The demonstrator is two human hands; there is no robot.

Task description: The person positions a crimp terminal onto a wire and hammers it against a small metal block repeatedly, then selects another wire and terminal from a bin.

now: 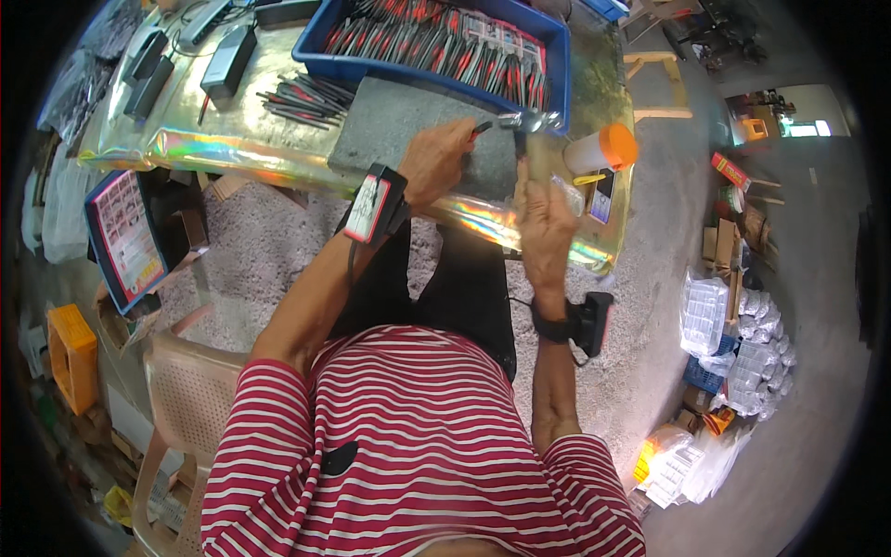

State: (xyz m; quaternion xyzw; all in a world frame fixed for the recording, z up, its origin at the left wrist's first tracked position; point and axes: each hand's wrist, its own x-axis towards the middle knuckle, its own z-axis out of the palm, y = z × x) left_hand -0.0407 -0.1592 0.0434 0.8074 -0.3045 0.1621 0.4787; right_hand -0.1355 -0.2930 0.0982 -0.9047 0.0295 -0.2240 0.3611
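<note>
My left hand (pixel 436 162) is closed, pinching a small slim dark piece with a bit of red (pixel 482 128) over a grey stone slab (pixel 380 121). The exact kind of that piece is too small to tell. In my right hand (pixel 546 227) is a hammer (pixel 537 158), gripped by its wooden handle. Its metal head is slightly blurred and sits above the slab's right side, just right of the pinched piece. Left of the slab lies a loose pile of slim dark pieces (pixel 304 99). Behind it stands a blue bin (pixel 559 74) packed with similar dark-and-red pieces.
A jar with an orange lid (pixel 599 148) stands at the table's right edge. Dark boxy devices with cables, one a grey-topped box (pixel 228 63), lie at the far left. A plastic chair (pixel 190 395) is at my left. Wrapped packages (pixel 756 357) sit on the floor at right.
</note>
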